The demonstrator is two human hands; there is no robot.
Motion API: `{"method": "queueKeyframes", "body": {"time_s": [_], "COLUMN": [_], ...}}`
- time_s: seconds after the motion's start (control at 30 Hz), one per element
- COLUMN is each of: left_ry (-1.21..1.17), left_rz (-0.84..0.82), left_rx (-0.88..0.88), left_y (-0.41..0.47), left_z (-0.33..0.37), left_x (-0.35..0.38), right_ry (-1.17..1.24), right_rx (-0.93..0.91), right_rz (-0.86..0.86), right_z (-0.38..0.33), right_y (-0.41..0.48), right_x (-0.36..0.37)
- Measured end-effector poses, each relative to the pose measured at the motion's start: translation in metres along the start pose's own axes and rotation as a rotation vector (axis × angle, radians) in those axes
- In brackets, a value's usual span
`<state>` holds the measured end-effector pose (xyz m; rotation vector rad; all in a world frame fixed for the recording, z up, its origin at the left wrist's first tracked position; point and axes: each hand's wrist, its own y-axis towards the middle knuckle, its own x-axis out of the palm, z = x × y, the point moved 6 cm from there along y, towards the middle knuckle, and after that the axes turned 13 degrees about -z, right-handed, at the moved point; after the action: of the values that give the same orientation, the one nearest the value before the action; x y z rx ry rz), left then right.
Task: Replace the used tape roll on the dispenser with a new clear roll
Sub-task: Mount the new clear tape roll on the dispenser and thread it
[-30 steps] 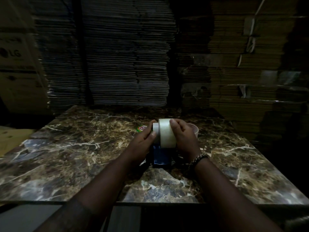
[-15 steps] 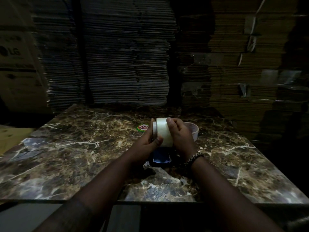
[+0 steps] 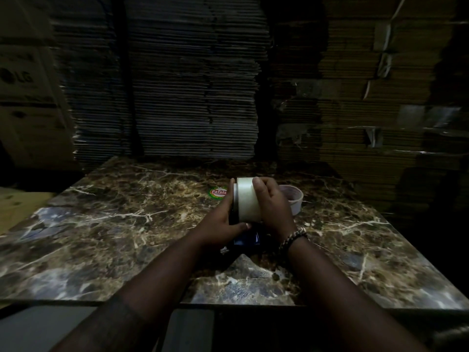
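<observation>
A pale new tape roll (image 3: pixel 247 199) stands on edge at the middle of the marble table, mounted on a dark blue dispenser (image 3: pixel 247 238) whose body shows just below it. My left hand (image 3: pixel 220 222) grips the dispenser at the roll's left side, thumb under the roll. My right hand (image 3: pixel 272 207) wraps the roll's right side with fingers over its top. A nearly spent roll (image 3: pixel 295 198), a thin whitish ring, lies flat on the table just behind my right hand.
The marble table (image 3: pixel 127 237) has a round red and green sticker (image 3: pixel 217 192) left of the roll. Tall stacks of flattened cardboard (image 3: pixel 193 85) rise right behind the table's far edge. A printed carton (image 3: pixel 22 80) stands at the far left.
Both hands with the roll and dispenser have shifted slightly away from me and up. My right hand's fingers have moved further over the roll's top.
</observation>
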<state>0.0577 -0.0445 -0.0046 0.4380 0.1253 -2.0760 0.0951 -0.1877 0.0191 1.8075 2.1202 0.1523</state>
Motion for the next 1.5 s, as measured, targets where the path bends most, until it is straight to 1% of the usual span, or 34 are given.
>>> {"method": "queueKeyframes", "body": {"time_s": [0.17,0.5,0.6,0.7,0.8,0.9,1.03,1.13,1.23,1.4,1.5], "left_ry": [0.043,0.064,0.039,0.029,0.041,0.015,-0.01,-0.023,-0.061,-0.109,-0.113], "left_rz": [0.018,0.075,0.123,0.212,0.276,0.292,0.327,0.344,0.375,0.393,0.403], "left_rx": [-0.035,-0.013,0.009,0.046,0.064,0.073,0.065,0.074,0.089,0.105,0.127], "left_y": [0.002,0.004,0.004,0.002,-0.002,-0.005,-0.01,-0.012,-0.01,-0.008,-0.009], "left_z": [-0.002,0.0,0.003,0.007,0.012,0.015,0.015,0.012,0.007,0.002,0.004], "left_x": [-0.001,-0.003,-0.004,-0.008,-0.012,-0.014,-0.021,-0.027,-0.035,-0.04,-0.041], "right_ry": [-0.003,-0.022,0.03,0.116,0.096,0.082,0.042,0.057,0.171,0.429,0.477], "right_rx": [0.013,0.012,0.021,0.046,0.044,0.025,0.028,0.098,0.216,0.473,0.524], "right_rz": [0.005,0.008,0.02,0.02,0.002,0.031,0.119,0.164,0.154,-0.002,-0.102], "right_z": [-0.002,-0.004,-0.004,-0.003,-0.006,-0.008,-0.009,-0.002,0.007,0.021,0.021], "right_y": [-0.001,-0.003,-0.005,-0.008,-0.008,-0.008,-0.012,-0.009,-0.006,-0.011,-0.013], "right_x": [0.004,0.011,0.011,0.011,0.006,0.0,-0.011,-0.016,-0.02,-0.014,-0.011]}}
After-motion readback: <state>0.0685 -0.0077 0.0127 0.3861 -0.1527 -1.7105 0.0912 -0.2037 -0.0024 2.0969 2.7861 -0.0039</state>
